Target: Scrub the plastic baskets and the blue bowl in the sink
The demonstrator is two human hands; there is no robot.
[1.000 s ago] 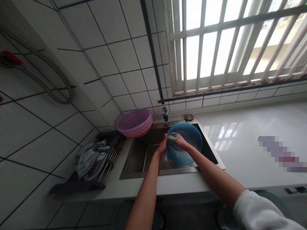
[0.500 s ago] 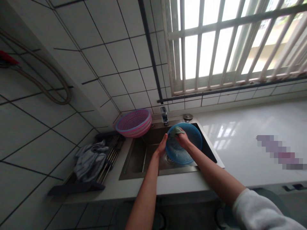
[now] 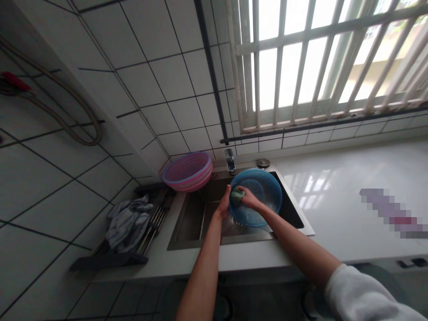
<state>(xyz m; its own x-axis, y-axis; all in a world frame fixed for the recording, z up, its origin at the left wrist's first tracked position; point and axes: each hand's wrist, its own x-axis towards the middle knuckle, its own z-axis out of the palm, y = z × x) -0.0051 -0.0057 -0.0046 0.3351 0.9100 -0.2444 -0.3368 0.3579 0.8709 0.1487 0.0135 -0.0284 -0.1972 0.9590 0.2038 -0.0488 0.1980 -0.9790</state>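
Observation:
A round blue plastic basket [image 3: 264, 183], with slotted sides, is tilted over the right part of the steel sink [image 3: 190, 227]. My left hand [image 3: 224, 204] grips its left rim, the thumb up along the edge and the other fingers hidden behind the wall. Inside the basket, my right hand [image 3: 246, 197] is closed on a green cloth [image 3: 237, 196] and presses it against the left inner wall. The sink's drain [image 3: 238, 223] shows just below the basket.
Pink and blue baskets [image 3: 189, 174] stand stacked at the sink's back left corner. Behind the sink are a faucet [image 3: 230, 160] and a round metal strainer [image 3: 263, 163]. A striped cloth [image 3: 129, 223] lies on a rack at left. White counter [image 3: 334, 205] extends right.
My right hand has moved the green cloth left and down along the inner wall of the blue basket. The basket has tilted slightly; my left hand keeps its hold on the rim.

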